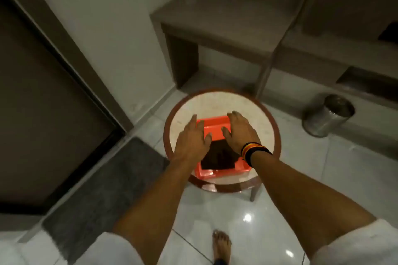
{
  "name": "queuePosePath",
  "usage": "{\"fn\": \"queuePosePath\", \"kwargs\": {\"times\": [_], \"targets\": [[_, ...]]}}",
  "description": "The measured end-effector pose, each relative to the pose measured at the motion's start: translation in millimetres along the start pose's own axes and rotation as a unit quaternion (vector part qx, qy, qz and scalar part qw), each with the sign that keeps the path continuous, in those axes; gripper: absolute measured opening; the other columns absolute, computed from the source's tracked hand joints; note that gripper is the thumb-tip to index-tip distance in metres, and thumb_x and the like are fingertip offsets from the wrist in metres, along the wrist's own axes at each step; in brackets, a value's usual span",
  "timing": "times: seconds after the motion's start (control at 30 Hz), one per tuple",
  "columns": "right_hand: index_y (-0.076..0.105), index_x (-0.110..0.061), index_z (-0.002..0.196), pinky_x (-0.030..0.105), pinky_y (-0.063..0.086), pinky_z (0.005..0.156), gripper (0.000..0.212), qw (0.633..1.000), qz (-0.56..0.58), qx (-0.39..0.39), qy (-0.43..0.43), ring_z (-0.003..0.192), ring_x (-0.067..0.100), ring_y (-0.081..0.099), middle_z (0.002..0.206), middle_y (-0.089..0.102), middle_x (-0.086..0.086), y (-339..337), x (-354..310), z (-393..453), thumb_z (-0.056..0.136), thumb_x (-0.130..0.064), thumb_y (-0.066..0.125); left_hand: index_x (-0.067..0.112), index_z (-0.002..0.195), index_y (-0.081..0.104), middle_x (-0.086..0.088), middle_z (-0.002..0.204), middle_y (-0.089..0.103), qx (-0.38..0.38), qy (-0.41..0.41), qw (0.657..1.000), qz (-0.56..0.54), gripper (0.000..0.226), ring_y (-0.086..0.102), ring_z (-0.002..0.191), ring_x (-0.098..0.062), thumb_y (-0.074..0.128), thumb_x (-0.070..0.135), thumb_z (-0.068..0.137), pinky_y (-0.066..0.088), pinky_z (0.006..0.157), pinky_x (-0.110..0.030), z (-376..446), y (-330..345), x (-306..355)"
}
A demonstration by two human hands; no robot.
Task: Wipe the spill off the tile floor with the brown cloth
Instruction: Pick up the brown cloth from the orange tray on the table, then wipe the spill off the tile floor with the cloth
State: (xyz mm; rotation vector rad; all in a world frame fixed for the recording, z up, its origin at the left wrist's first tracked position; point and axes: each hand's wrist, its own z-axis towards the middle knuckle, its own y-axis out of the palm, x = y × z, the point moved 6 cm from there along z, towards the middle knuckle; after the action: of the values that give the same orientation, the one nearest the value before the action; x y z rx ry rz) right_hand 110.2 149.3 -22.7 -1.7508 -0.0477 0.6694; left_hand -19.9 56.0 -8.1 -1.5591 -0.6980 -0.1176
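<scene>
Just below both hands (217, 135), brown cloth (218, 157)

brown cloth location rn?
Head view, centre: the brown cloth lies in the near end of the orange tray on the round table, below and between the open left hand and right hand.

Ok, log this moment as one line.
stage: reaching for cloth | left hand: open, over tray | right hand: open, over tray | brown cloth: in orange tray on round table | spill: not visible
</scene>
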Motion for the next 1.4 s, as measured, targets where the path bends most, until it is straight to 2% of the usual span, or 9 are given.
{"fn": "queuePosePath", "kwargs": {"times": [0.13,0.23,0.33,0.6,0.73,0.9,1.2,1.27,1.4], "targets": [[0.054,-0.006,0.136,0.046,0.050,0.102,0.044,0.990,-0.038,-0.132,0.038,0.126,0.040,0.056,0.139,0.056,0.019,92,55,36,0.097,-0.028,0.057,0.012,0.134,0.058,-0.009,0.131,0.063,-0.057,-0.134,0.983,-0.114,0.038,0.062,0.116,-0.027,0.050,0.034,0.105,0.043,0.086,-0.033,22,76,-34],[0.051,-0.002,0.134,0.047,0.050,0.103,0.047,0.980,-0.011,-0.179,0.087,0.123,0.044,0.059,0.138,0.056,0.026,151,84,54,0.093,-0.022,0.061,0.010,0.122,0.062,-0.010,0.108,0.063,-0.113,-0.221,0.962,-0.117,0.030,0.057,0.094,-0.019,0.054,0.032,0.103,0.039,0.080,-0.032,38,127,-58],[0.038,-0.001,0.143,0.050,0.047,0.110,0.058,0.966,0.006,-0.200,0.163,0.130,0.047,0.053,0.150,0.043,0.027,189,101,62,0.096,-0.025,0.060,0.009,0.117,0.060,-0.008,0.103,0.060,-0.132,-0.263,0.951,-0.089,0.025,0.066,0.103,-0.029,0.057,0.029,0.101,0.047,0.080,-0.037,57,157,-72],[0.034,-0.003,0.150,0.053,0.037,0.113,0.077,0.974,-0.046,-0.097,0.199,0.133,0.043,0.048,0.143,0.051,0.022,218,114,72,0.088,-0.028,0.072,0.012,0.127,0.062,-0.012,0.126,0.068,-0.102,-0.290,0.952,-0.009,0.035,0.067,0.115,-0.035,0.060,0.034,0.099,0.053,0.098,-0.044,82,203,-80],[0.064,-0.001,0.115,0.046,0.055,0.094,0.039,0.938,0.150,-0.079,0.302,0.111,0.041,0.066,0.118,0.070,0.022,214,121,78,0.080,-0.018,0.072,0.013,0.113,0.068,-0.011,0.115,0.072,-0.061,-0.307,0.946,-0.086,0.031,0.069,0.107,-0.035,0.063,0.036,0.093,0.053,0.090,-0.041,83,190,-85],[0.066,-0.006,0.114,0.037,0.055,0.081,0.041,0.880,0.345,0.005,0.327,0.091,0.029,0.067,0.095,0.065,0.008,190,89,54,0.076,-0.016,0.077,0.024,0.080,0.058,0.003,0.082,0.065,-0.005,-0.283,0.933,-0.222,0.023,0.064,0.080,-0.021,0.069,0.044,0.082,0.050,0.074,-0.033,63,148,-89],[0.054,-0.009,0.126,0.037,0.058,0.091,0.051,0.876,0.433,-0.012,0.212,0.102,0.026,0.068,0.111,0.067,0.009,233,-56,-83,0.081,-0.017,0.078,0.026,0.069,0.057,-0.014,0.097,0.073,0.047,-0.326,0.851,-0.410,0.024,0.074,0.095,-0.031,0.079,0.034,0.064,0.064,0.082,-0.051,-104,93,-234],[0.054,-0.008,0.129,0.034,0.056,0.095,0.053,0.878,0.434,-0.029,0.198,0.103,0.023,0.067,0.115,0.066,0.008,260,-88,-132,0.082,-0.018,0.079,0.024,0.070,0.056,-0.016,0.098,0.071,0.033,-0.344,0.829,-0.439,0.027,0.074,0.096,-0.036,0.082,0.027,0.068,0.065,0.073,-0.056,-164,93,-274],[0.056,-0.014,0.129,0.035,0.057,0.097,0.051,0.910,0.362,-0.101,0.177,0.101,0.022,0.068,0.110,0.067,0.004,337,-132,-238,0.080,-0.012,0.071,0.005,0.086,0.061,-0.016,0.085,0.066,-0.015,-0.385,0.801,-0.458,0.018,0.072,0.077,-0.034,0.078,0.010,0.083,0.063,0.050,-0.038,-294,113,-348]]}}
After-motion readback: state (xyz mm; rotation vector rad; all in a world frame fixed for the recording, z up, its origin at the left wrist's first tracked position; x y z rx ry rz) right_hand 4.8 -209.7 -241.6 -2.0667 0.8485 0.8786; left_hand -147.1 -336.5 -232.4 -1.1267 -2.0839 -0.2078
